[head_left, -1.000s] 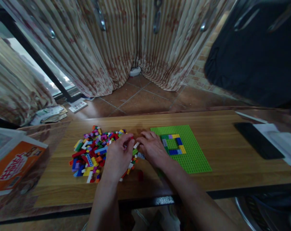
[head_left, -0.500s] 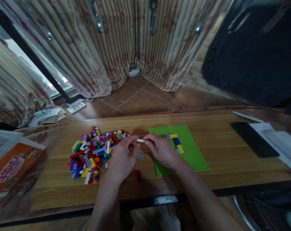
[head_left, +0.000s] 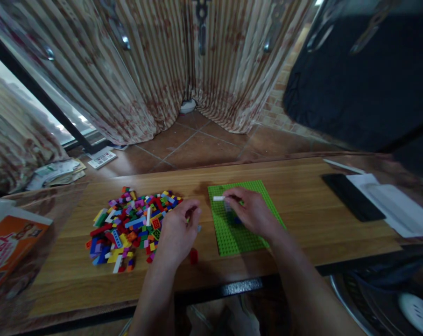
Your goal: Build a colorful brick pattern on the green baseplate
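A small white toy brick point(head_left: 218, 199) is pinched between the thumb and fingers of my right hand point(head_left: 250, 210). This hand is over the green studded baseplate point(head_left: 229, 242) and hides most of the bricks fixed there; a blue one shows beneath the fingers. My left hand point(head_left: 178, 229) hovers at the right side of a pile of mixed coloured bricks point(head_left: 134, 224), its fingers loosely curled with a gap to the thumb and nothing visible between them. A red brick point(head_left: 193, 255) lies on the table near the left wrist. A grey brick by the left thumb is mostly hidden.
The wooden table point(head_left: 295, 200) has a dark flat device point(head_left: 351, 196) and white sheets point(head_left: 400, 210) at its right end. An orange and white box point(head_left: 15, 247) stands at the far left. Beyond the table are a tiled floor point(head_left: 183, 144) and striped curtains point(head_left: 151, 70).
My right hand has carried the white brick from between both hands to above the baseplate. The left hand has let go of it and stays near the pile. The view has shifted slightly.
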`<state>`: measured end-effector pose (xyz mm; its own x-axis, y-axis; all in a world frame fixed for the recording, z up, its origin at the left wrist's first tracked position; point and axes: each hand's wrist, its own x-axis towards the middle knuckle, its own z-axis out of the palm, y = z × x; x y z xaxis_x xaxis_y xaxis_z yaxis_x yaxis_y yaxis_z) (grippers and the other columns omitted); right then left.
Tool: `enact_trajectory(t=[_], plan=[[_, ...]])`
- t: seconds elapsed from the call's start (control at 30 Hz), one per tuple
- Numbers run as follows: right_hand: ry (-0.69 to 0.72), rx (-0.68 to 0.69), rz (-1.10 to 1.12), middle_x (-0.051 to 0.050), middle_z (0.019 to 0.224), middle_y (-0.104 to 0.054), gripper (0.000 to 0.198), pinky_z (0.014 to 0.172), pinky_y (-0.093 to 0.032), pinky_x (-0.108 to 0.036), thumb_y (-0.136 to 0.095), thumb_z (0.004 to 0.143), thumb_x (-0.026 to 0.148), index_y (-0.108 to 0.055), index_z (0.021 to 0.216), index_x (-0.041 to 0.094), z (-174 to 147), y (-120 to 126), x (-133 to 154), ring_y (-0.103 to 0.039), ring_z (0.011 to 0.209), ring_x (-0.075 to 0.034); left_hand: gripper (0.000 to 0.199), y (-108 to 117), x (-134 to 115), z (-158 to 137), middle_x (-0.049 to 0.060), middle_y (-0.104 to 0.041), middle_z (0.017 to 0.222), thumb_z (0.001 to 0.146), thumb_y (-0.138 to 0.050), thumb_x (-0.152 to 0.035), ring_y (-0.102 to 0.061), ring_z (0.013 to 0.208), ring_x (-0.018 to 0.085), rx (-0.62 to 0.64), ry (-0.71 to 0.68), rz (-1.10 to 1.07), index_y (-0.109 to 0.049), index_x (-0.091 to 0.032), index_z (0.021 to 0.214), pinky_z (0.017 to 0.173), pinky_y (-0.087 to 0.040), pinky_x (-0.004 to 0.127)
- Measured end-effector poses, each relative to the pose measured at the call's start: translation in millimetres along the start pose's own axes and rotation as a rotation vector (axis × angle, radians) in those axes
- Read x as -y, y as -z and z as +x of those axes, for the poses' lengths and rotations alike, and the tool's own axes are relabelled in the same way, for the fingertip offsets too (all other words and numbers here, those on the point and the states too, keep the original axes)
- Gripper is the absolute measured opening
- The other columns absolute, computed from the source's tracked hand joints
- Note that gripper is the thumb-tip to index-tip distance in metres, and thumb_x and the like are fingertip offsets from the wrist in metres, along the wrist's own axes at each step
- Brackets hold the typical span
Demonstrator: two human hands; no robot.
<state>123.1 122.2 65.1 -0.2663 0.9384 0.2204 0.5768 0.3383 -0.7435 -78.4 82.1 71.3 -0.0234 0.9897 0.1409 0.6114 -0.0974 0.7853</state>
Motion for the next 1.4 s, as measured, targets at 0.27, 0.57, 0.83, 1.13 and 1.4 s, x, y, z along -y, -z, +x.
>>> enact_trajectory(t=[0.27, 0.57, 0.83, 1.13, 1.4], plan=[[-0.057, -0.074, -0.188, -0.007, 0.099, -0.066, 0.015, 0.088, -0.048, -0.037, -0.058, 0.087, 0.026, -0.072, 0.084, 0.021, 0, 35, -45, -0.063, 0.094, -0.021, 0.023, -1, -2, 1, 0.004, -0.075, 0.091, 0.089, -0.051, -0.030, -0.069, 0.081, 0.019, 0.043, 0.023, 0.011, -0.069, -0.019, 0.099, 0.073, -0.052, 0.030], [-0.048, 0.014, -0.274, -0.007, 0.103, -0.066, 0.011, 0.094, -0.047, -0.043, -0.067, 0.082, 0.019, -0.076, 0.081, 0.024, 0, 20, -53, -0.060, 0.101, -0.023, 0.024, 0, 2, 2, 0.004, -0.074, 0.090, 0.089, -0.051, -0.031, -0.069, 0.080, 0.018, 0.049, 0.017, 0.002, -0.069, -0.019, 0.098, 0.072, -0.051, 0.029], [-0.095, 0.005, -0.226, -0.007, 0.103, -0.066, 0.009, 0.092, -0.047, -0.043, -0.069, 0.079, 0.018, -0.076, 0.077, 0.024, 4, 19, -54, -0.061, 0.101, -0.023, 0.025, 2, 2, 2, 0.005, -0.075, 0.093, 0.089, -0.051, -0.032, -0.069, 0.082, 0.019, 0.051, 0.028, 0.011, -0.069, -0.019, 0.099, 0.074, -0.051, 0.029], [-0.137, -0.045, -0.184, -0.007, 0.103, -0.066, 0.007, 0.090, -0.047, -0.040, -0.072, 0.074, 0.018, -0.075, 0.073, 0.024, 5, 14, -60, -0.062, 0.097, -0.022, 0.023, 1, 4, 3, 0.004, -0.074, 0.089, 0.088, -0.051, -0.030, -0.068, 0.079, 0.018, 0.058, 0.026, 0.015, -0.069, -0.019, 0.097, 0.073, -0.051, 0.030], [-0.175, -0.105, -0.132, -0.006, 0.097, -0.069, 0.005, 0.089, -0.047, -0.037, -0.068, 0.075, 0.025, -0.070, 0.074, 0.021, 8, 21, -56, -0.063, 0.096, -0.022, 0.024, 2, 4, 2, 0.004, -0.074, 0.092, 0.089, -0.050, -0.031, -0.069, 0.081, 0.018, 0.053, 0.015, 0.010, -0.069, -0.019, 0.098, 0.074, -0.051, 0.030]])
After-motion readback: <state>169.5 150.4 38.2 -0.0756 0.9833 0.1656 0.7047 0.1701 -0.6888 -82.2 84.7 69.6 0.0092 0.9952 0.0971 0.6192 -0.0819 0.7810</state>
